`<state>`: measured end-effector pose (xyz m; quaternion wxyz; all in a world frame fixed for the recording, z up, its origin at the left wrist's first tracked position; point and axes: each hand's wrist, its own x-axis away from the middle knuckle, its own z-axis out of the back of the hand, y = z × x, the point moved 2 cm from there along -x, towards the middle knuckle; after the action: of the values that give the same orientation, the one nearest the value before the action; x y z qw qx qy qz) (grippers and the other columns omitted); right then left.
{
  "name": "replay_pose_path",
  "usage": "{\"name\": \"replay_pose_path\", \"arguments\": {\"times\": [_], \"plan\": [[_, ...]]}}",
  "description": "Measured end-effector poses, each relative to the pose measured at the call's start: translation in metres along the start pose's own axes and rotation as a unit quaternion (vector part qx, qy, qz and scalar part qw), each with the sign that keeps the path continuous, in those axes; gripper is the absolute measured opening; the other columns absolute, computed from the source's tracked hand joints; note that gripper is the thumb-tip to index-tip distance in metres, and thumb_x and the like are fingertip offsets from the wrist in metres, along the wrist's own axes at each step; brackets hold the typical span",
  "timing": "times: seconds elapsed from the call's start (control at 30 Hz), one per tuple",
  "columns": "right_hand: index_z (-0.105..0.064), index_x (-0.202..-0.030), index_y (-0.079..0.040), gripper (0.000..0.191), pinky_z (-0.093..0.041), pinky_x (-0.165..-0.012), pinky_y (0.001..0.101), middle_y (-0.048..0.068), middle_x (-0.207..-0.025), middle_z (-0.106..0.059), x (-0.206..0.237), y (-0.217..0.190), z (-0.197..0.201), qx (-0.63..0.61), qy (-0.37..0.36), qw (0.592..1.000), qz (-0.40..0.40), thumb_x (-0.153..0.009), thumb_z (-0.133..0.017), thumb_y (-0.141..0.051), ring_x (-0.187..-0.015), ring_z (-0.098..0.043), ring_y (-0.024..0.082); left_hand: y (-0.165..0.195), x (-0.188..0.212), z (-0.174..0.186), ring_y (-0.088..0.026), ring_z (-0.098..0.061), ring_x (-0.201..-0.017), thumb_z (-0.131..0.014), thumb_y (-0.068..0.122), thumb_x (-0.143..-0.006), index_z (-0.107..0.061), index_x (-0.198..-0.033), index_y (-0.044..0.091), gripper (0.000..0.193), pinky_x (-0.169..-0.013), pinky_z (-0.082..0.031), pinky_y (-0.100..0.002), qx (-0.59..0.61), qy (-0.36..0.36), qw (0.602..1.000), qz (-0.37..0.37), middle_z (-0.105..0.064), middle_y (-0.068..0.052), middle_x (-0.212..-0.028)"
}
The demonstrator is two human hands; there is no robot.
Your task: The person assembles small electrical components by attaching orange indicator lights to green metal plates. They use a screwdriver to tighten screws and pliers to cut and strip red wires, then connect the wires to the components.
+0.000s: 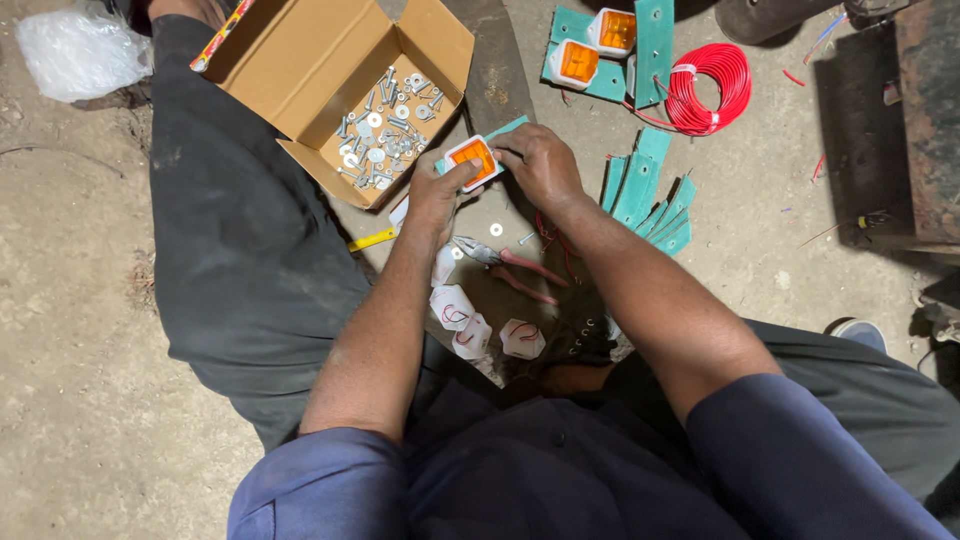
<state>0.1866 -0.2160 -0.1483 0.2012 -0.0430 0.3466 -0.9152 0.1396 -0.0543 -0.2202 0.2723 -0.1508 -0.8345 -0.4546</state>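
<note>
Both hands seat an orange lamp on a teal bracket, seen from the head camera.

The left hand (432, 195) pinches the lower corner of the orange lamp (473, 160) with its thumb on the lens; the right hand (540, 165) grips the opposite edge, fingers curled over the teal bracket (505, 128) beneath. The lamp sits just beside the open cardboard box (335, 75) of bolts and washers, above pliers (500, 262) and 3 white lamp housings (472, 328) on the ground. 2 finished lamps (592, 48) lie near a red wire coil (708, 88). Judged risks: a slipping thumb could tilt the lamp off the bracket, and the loose washer (496, 229) nearby could be knocked away by a wrist.
</note>
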Motion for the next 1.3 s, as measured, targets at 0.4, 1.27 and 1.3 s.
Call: {"name": "replay_pose_path", "arguments": {"times": [0.4, 1.27, 1.3], "plan": [[-0.071, -0.118, -0.008, 0.026, -0.054, -0.090, 0.0412, 0.014, -0.107, -0.071, 0.009, 0.004, 0.005, -0.070, 0.040, 0.996, -0.026, -0.095, -0.072, -0.019, -0.101, -0.069, 0.032, 0.007, 0.006, -0.006, -0.024, -0.073, -0.099, -0.082, 0.016, -0.083, -0.051, -0.131, -0.004, 0.061, -0.082, -0.063, -0.040, -0.003, -0.014, 1.000, -0.007, -0.069, -0.018, -0.116], [-0.062, -0.117, -0.006, 0.030, -0.050, -0.085, 0.0466, 0.018, -0.105, -0.066, 0.166, -0.012, -0.030, -0.066, -0.312, 0.895, -0.311, -0.100, -0.057, -0.030, -0.099, -0.065, 0.035, 0.007, 0.007, -0.014, -0.029, -0.073, -0.101, -0.079, 0.011, -0.084, -0.047, -0.130, -0.006, 0.058, -0.086, -0.065, -0.043, 0.039, 0.017, 0.999, -0.003, -0.068, -0.019, -0.117], [-0.062, -0.121, -0.007, 0.032, -0.051, -0.085, 0.0447, 0.018, -0.104, -0.066, 0.167, -0.015, -0.020, -0.086, -0.265, 0.916, -0.289, -0.096, -0.056, -0.025, -0.097, -0.066, 0.033, 0.005, 0.007, -0.013, -0.029, -0.074, -0.101, -0.079, 0.010, -0.084, -0.047, -0.130, -0.007, 0.058, -0.086, -0.066, -0.043, 0.048, 0.017, 0.999, -0.010, -0.068, -0.020, -0.117]]}}
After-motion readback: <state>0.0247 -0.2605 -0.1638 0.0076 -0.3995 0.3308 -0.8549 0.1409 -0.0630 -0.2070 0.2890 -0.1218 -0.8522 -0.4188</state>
